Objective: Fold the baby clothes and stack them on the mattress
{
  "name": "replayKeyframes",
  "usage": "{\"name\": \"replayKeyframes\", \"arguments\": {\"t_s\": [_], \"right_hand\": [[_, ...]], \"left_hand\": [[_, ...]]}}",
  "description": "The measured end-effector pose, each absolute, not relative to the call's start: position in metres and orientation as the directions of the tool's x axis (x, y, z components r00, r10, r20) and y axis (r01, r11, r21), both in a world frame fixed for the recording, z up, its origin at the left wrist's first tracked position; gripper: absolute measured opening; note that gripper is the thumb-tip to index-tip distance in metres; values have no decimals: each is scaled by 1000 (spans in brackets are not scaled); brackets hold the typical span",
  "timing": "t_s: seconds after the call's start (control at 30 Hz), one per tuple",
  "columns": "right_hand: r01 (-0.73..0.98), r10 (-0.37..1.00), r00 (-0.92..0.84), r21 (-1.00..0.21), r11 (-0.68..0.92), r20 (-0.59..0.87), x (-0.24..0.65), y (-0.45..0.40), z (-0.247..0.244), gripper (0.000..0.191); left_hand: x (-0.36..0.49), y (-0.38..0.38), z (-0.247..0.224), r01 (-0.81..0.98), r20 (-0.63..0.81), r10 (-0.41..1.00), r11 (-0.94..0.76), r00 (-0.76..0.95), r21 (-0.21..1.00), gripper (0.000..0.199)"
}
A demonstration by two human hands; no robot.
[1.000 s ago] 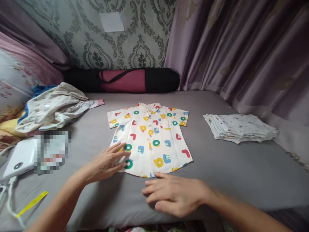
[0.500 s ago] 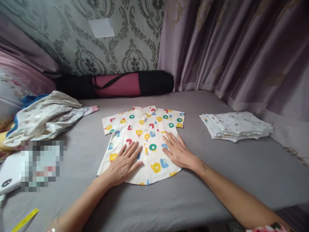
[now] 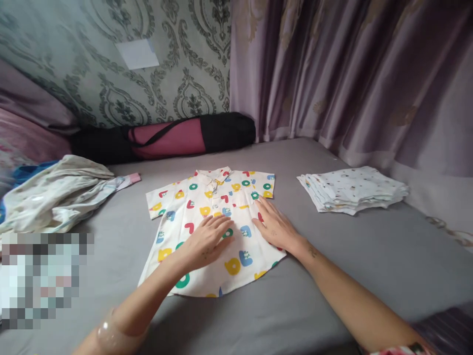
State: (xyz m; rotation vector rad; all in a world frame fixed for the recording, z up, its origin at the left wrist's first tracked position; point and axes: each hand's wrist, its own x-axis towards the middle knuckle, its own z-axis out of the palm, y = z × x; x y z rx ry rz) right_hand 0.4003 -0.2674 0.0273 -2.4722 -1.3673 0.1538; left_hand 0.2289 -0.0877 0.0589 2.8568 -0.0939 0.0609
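A small white short-sleeved shirt [image 3: 236, 244] with red, yellow, green and blue figures lies spread out, its collar at the far end. My left hand [image 3: 209, 241] is over the middle of the shirt, fingers extended and holding nothing; whether it touches the cloth I cannot tell. On the shirt's right side, below the sleeve, my right hand [image 3: 275, 224] lies with its fingers spread.
Folded white cloths [image 3: 353, 190] are stacked on the grey sheet [image 3: 321, 296] at the right. Rumpled clothes [image 3: 62, 192] lie at the left. A black and maroon long bag [image 3: 166, 138] rests along the wall, beside a purple curtain [image 3: 273, 69].
My left hand has moved right and a little up across the shirt, and its fingers look raised. My right hand has shifted slightly up the shirt's side. The view has tilted and shifted.
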Motion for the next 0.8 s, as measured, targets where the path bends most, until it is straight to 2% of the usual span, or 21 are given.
{"name": "replayKeyframes", "arguments": {"t_s": [0.07,0.17,0.3,0.4,0.5,0.6,0.7,0.8], "right_hand": [[762,789,607,-357,-541,100,398,-271,32,49],[702,737,672,-379,-603,73,395,-277,40,36],[604,665,747,-408,-685,-12,393,-282,45,27],[542,630,771,-426,-725,-93,395,-285,45,30],[497,593,788,-397,-772,-167,399,-291,47,36],[509,598,770,-352,-786,-222,400,-298,54,43],[575,656,705,-325,-751,-268,396,-306,63,33],[627,706,653,-327,-707,-273,388,-310,67,17]], "left_hand": [[254,-89,68,-92,64,-74,-928,995,362,42],[304,-95,81,-115,63,-96,-855,993,507,36],[377,-108,81,-82,47,-67,-816,997,572,32],[426,-118,73,-8,11,-3,-858,1000,513,28],[460,-130,63,143,-51,134,-902,990,408,26],[478,-144,53,256,-55,253,-898,966,357,38],[486,-156,46,347,-50,349,-887,936,305,48],[491,-159,41,387,-41,390,-887,920,253,43]]}}
